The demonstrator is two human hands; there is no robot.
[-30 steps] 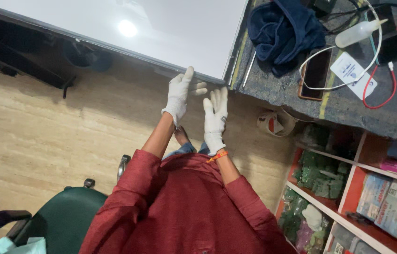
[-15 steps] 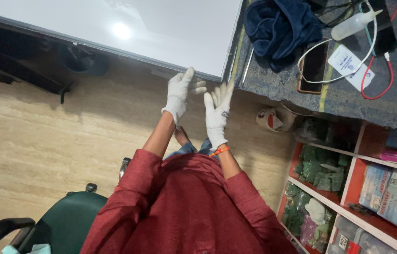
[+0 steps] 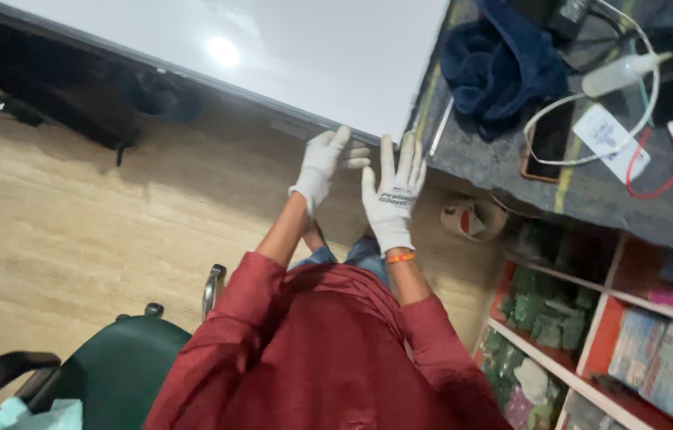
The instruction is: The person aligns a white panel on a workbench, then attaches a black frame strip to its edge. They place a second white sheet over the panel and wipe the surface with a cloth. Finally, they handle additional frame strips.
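Note:
Both my hands wear white knit gloves and are held up in front of me, fingers apart, holding nothing. My left hand (image 3: 322,163) is turned partly sideways, its fingertips close to the edge of the white table top (image 3: 305,56). Just to its right, my right hand (image 3: 392,195) shows its back with the fingers straight; an orange band (image 3: 400,257) circles that wrist. The two hands are close together but not clasped. My red sleeves and shirt (image 3: 313,350) fill the lower middle.
A grey work surface (image 3: 591,191) at the right carries a dark blue cloth (image 3: 496,64), a phone (image 3: 547,143), white and red cables and a white bottle (image 3: 619,74). Below it stand a tape roll (image 3: 472,219) and orange shelves (image 3: 615,342). A green chair (image 3: 105,374) is at lower left.
Both gloved hands stay raised side by side. The right hand's fingers have straightened and spread slightly. The view has shifted a little.

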